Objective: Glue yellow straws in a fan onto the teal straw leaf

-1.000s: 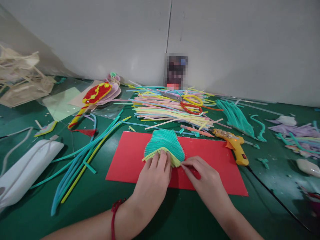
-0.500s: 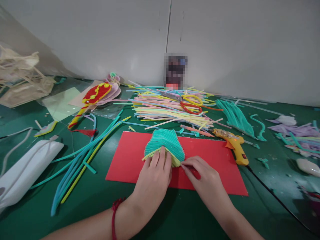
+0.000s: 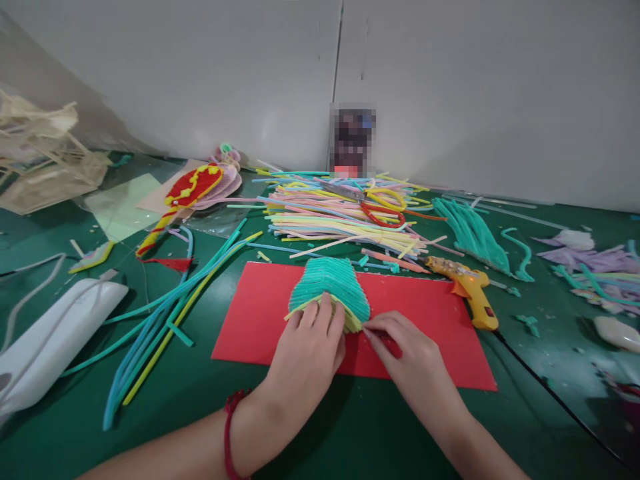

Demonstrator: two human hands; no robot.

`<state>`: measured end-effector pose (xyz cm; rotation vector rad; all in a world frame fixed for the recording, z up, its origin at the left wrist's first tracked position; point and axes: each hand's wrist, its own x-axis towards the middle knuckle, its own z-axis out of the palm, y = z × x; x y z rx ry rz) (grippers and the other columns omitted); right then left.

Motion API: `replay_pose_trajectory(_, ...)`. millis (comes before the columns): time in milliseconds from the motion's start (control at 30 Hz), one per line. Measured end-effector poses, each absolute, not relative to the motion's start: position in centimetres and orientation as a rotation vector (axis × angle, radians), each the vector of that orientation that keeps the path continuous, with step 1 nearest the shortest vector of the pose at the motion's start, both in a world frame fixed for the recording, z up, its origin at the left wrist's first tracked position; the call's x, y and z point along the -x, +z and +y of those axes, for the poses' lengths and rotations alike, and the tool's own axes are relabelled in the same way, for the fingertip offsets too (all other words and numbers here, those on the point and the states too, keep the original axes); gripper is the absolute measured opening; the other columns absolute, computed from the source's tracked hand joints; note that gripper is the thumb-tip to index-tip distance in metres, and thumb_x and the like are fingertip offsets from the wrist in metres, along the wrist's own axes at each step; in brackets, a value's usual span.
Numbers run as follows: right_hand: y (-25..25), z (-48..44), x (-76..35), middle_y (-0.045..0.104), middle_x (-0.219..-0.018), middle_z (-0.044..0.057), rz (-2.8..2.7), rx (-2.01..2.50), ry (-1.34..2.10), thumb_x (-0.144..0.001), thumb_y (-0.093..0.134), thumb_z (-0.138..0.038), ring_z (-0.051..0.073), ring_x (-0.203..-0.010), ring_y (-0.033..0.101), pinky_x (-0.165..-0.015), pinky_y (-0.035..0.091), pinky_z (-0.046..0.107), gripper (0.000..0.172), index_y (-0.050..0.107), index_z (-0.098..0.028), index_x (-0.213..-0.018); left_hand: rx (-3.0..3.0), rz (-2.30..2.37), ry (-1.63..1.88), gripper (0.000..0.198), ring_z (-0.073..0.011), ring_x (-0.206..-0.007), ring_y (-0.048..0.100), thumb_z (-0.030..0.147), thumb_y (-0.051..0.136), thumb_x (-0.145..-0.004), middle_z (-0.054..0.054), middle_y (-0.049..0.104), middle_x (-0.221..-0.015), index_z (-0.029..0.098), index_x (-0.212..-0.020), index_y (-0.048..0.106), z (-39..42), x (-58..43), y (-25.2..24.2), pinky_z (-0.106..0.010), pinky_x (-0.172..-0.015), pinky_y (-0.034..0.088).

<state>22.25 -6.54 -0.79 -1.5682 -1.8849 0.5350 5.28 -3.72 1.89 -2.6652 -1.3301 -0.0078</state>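
Note:
A panel of turquoise pipe cleaners [image 3: 330, 283] laid in a chevron pattern sits on a red card [image 3: 250, 307]. Pale yellow pipe cleaners [image 3: 352, 321] line its near edge. My left hand [image 3: 307, 347] rests on that yellow edge, fingers stretched out and pressing down, hiding part of it. At the panel's lower right corner, my right hand [image 3: 405, 347] pinches the end of a yellow strip between thumb and forefinger; the fingertips cover most of that end.
A yellow glue gun [image 3: 467, 287] lies across the card's right edge, its black cord running toward me. Behind are a heap of pastel pipe cleaners [image 3: 320, 217] and scissors [image 3: 383, 208]. Loose blue and green stems [image 3: 150, 320] and a white device [image 3: 65, 333] lie left.
Almost nothing differs. Fingers of the left hand shift slightly on the yellow strips, while the right hand keeps its pinch at the corner.

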Motion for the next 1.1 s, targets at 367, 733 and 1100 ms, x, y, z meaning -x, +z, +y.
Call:
replay_pose_trajectory(367, -0.79, -6.49, -22.26, 0.063, -0.088, 0.002, -1.889, 1.577, 0.555, -0.09, 0.052, -0.018, 0.015, -0.081, 0.061, -0.071, 0.051, 0.025, 0.008, 0.059, -0.022, -0.091, 2.749, -1.447, -0.005, 0.033, -0.0276, -0.096, 0.06, 0.018, 0.043, -0.09, -0.011, 0.064, -0.114, 0.014, -0.12, 0.055, -3.32, -5.22, 2.14, -0.042, -0.079, 0.053)
replay_pose_trajectory(733, -0.58, -6.47, -22.34, 0.063, -0.089, 0.002, -1.891, 1.591, 0.582, -0.09, 0.051, -0.02, 0.015, -0.081, 0.061, -0.072, 0.051, 0.025, 0.009, 0.059, -0.022, -0.09, 2.7, -1.441, -0.104, 0.037, -0.0284, -0.097, 0.062, 0.017, 0.046, -0.088, -0.014, 0.066, -0.112, 0.008, -0.123, 0.052, -3.62, -5.14, 1.89, -0.041, -0.078, 0.053)
replay_pose_trajectory(1100, 0.05, -6.54, -22.1, 0.065, -0.086, 0.005, -1.903, 1.571, 0.435, -0.093, 0.046, -0.026, 0.017, -0.08, 0.063, -0.072, 0.054, 0.029, 0.016, 0.061, -0.021, -0.089, 2.633, -1.273, -0.024, 0.041, -0.0271, -0.106, 0.058, 0.01, 0.046, -0.085, -0.016, 0.061, -0.123, 0.008, -0.126, 0.053, -4.2, -4.87, 1.64, -0.037, -0.082, 0.051)
